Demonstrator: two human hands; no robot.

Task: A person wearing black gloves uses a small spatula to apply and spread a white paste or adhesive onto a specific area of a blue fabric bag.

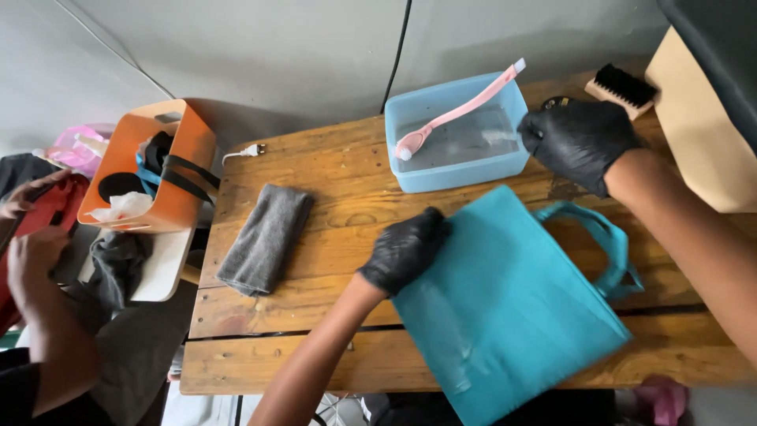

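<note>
Tote bag point(505, 308), teal fabric with two loop handles, lies flat on the wooden table point(331, 170), its lower corner overhanging the near edge. Left hand point(406, 248), in a black glove, presses down on the bag's upper left corner with fingers curled over the hem; it pins the fabric rather than lifting it. Right hand point(579, 142), also black-gloved, hovers at the right rim of the blue tub point(457, 134), fingers bent but closed on nothing visible. A pink long-handled brush point(457, 110) rests slanted in the tub, head down in shallow water, handle projecting over the far rim. For good work at this stage, judged from the layout: keep the left palm firm so the cloth stays taut and flat, take the brush by the middle of its handle, and let excess water drain before bringing it over the bag. Count: one tote bag, one tub, one pink brush, one black-bristled wooden brush point(623, 88) at the far right, one folded grey cloth point(266, 237) left of centre, one orange caddy point(150, 162) beside the table, two gloved hands. Another person's bare hands appear at the left edge, well apart.
</note>
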